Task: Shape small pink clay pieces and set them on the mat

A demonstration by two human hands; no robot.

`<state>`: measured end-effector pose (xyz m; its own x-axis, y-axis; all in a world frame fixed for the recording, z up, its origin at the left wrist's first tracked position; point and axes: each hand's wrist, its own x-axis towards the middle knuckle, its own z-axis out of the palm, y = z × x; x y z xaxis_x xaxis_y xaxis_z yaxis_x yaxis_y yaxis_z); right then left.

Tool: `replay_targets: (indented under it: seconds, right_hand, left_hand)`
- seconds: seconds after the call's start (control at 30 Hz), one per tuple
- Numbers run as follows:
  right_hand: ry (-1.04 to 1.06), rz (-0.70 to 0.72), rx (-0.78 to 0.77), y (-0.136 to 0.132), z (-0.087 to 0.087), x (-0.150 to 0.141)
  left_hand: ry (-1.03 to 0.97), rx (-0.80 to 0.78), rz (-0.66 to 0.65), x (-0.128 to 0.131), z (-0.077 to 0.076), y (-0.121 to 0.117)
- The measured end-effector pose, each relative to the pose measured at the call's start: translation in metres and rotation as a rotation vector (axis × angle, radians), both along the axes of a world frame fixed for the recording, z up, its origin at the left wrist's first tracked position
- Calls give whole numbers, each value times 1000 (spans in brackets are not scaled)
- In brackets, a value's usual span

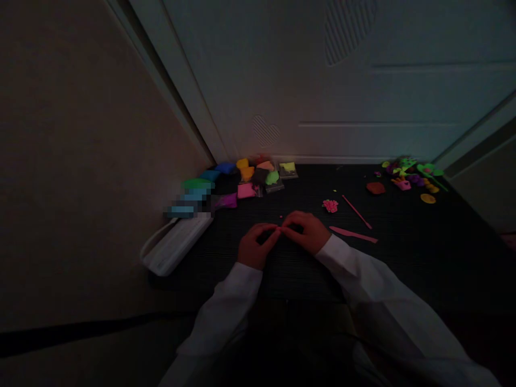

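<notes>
My left hand [257, 244] and my right hand [304, 230] meet over the dark table, fingertips pinched together. Between them is a tiny bit of pink clay [278, 229], mostly covered by the fingers. Just beyond the fingertips lies a small pink clay ball [281, 216]. To the right of my right hand sit a pink clay flower-like cluster [330, 206], a thin pink modelling stick [357, 212] and a pink plastic knife [353, 234].
Colourful clay packets, such as a pink packet [246, 190], lie at the back left near a white case [177, 244]. At the far right are finished-looking clay pieces [429, 170] and a reddish-brown lump [375, 187]. A white panelled door [338, 97] stands behind the table [423, 258].
</notes>
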<state>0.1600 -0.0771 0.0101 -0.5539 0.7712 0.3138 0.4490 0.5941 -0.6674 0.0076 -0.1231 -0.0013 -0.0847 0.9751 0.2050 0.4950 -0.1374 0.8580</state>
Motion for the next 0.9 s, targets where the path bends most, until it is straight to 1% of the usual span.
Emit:
replay_targets:
  seconds: [0.23,0.47,0.67,0.77,0.9]
  right_hand:
    - [10,11,1,-1,2,0]
    - [16,0,-5,-1,2,0]
    - [63,-14,-34,-1,2,0]
    - [52,-36,-50,0,2,0]
    - [-93,-53,18,-2,-2,-1]
  left_hand:
    - [32,-26,-27,-1,-1,0]
    - [29,-6,-37,-1,-3,1]
    - [36,1,-36,-1,-1,0]
    - [-28,-2,15,-2,-2,0]
    - [-137,-6,132,-6,-4,1]
